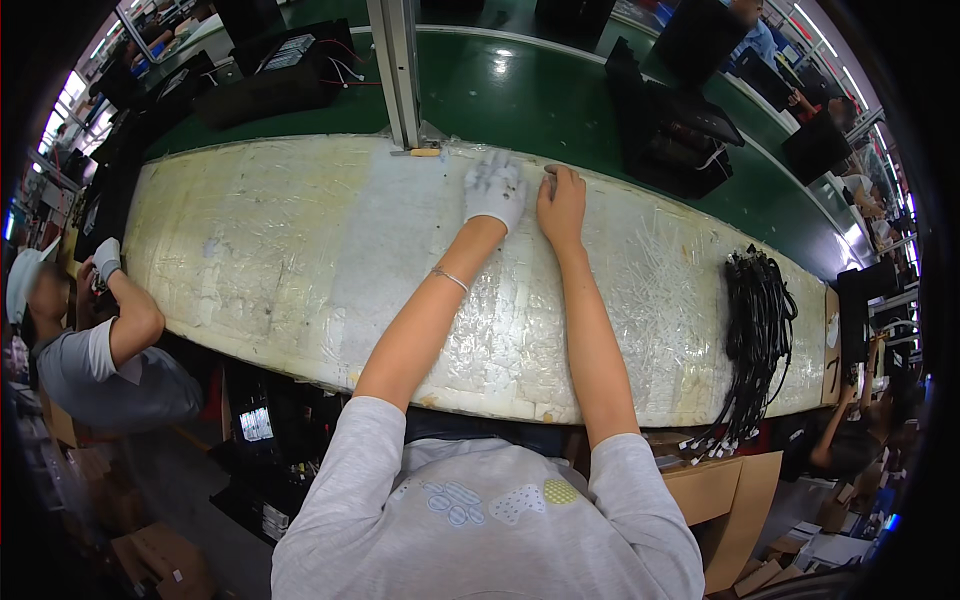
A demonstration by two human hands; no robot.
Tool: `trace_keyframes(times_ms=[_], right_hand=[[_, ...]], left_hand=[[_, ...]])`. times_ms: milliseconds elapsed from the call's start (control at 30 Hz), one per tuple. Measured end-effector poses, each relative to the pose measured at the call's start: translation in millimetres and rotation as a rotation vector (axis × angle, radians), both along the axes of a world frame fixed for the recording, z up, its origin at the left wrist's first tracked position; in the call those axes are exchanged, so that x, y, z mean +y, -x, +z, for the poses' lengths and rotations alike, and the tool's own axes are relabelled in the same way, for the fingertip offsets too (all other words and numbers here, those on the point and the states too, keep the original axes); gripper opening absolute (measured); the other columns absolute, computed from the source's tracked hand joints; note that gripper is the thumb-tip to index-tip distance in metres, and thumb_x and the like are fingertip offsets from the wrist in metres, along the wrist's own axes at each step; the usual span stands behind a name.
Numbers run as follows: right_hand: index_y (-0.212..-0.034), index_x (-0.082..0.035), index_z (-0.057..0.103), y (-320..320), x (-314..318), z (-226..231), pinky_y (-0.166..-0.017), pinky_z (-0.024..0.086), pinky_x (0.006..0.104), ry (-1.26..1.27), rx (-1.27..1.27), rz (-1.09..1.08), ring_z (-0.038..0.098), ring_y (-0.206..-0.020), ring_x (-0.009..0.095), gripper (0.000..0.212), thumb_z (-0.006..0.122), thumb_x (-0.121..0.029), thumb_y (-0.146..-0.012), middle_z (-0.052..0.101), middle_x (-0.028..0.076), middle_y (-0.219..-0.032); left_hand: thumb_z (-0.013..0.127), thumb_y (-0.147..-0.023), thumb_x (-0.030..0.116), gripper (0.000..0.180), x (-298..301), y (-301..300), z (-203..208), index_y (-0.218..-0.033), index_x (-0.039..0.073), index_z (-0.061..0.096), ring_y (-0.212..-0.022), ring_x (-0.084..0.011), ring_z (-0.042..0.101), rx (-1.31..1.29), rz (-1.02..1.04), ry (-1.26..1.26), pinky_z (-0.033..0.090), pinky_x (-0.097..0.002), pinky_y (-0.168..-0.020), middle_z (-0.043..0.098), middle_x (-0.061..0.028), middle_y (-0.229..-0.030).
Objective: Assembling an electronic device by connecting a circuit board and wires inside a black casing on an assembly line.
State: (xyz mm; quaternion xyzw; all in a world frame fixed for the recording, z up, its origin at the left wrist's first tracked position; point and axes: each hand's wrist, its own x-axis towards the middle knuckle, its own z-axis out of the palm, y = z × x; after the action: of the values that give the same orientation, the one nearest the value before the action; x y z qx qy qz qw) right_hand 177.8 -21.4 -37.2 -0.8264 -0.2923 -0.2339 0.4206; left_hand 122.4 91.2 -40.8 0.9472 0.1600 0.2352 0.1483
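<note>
My left hand (495,193), in a white glove with dark smudges, lies flat near the far edge of the pale, film-covered worktable (300,250). Its fingers are spread and nothing is in it. Just to its right, my bare right hand (562,207) rests at the same edge with fingers slightly bent; no held thing shows, though its fingertips are partly hidden. A tool with a yellow-brown handle (425,152) lies left of my gloved hand, by the foot of a metal post (397,75). Thin clear strips (665,285) are scattered to the right.
A bundle of black cables (757,330) lies at the right, white connectors hanging over the near edge. Beyond the table, a green conveyor (500,85) carries black chassis (670,130). A co-worker (110,350) sits at the left. An open cardboard box (725,500) stands below, right.
</note>
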Motion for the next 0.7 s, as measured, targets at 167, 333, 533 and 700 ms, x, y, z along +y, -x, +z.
trace_keyframes(times_ms=[167, 333, 533, 700], right_hand=[[-0.100, -0.002, 0.063, -1, -3, -1, -0.084, 0.044, 0.0427, 0.016, -0.012, -0.011, 0.055, -0.095, 0.036, 0.017, 0.058, -0.004, -0.084, 0.062, 0.018, -0.098], [-0.096, -0.001, 0.062, 0, -6, -1, -0.083, 0.044, 0.0425, 0.042, 0.014, 0.003, 0.053, -0.094, 0.035, 0.015, 0.059, -0.001, -0.081, 0.059, 0.017, -0.099], [-0.092, -0.003, 0.063, 0, -4, -2, -0.083, 0.044, 0.0422, 0.035, -0.014, 0.013, 0.052, -0.093, 0.035, 0.013, 0.060, -0.001, -0.079, 0.059, 0.015, -0.098], [-0.090, -0.003, 0.063, 0, -4, -2, -0.083, 0.044, 0.0423, 0.042, -0.020, 0.017, 0.052, -0.093, 0.035, 0.012, 0.060, -0.001, -0.079, 0.059, 0.015, -0.098]], left_hand=[[0.050, -0.092, 0.035, 0.047, 11, 1, 8, -0.132, 0.011, 0.053, -0.137, -0.0252, 0.037, 0.075, 0.048, 0.024, 0.031, -0.0434, -0.109, 0.046, -0.0071, -0.141], [0.044, -0.095, 0.036, 0.050, 9, 2, 17, -0.137, 0.009, 0.051, -0.141, -0.0288, 0.030, 0.155, 0.018, 0.099, 0.023, -0.0447, -0.113, 0.040, -0.0097, -0.149], [0.045, -0.095, 0.035, 0.050, 10, 5, 19, -0.136, 0.008, 0.051, -0.140, -0.0291, 0.031, 0.131, 0.017, 0.107, 0.023, -0.0454, -0.113, 0.041, -0.0105, -0.148], [0.045, -0.094, 0.035, 0.050, 11, 5, 20, -0.135, 0.007, 0.052, -0.140, -0.0297, 0.032, 0.134, 0.007, 0.084, 0.023, -0.0444, -0.114, 0.042, -0.0114, -0.147]])
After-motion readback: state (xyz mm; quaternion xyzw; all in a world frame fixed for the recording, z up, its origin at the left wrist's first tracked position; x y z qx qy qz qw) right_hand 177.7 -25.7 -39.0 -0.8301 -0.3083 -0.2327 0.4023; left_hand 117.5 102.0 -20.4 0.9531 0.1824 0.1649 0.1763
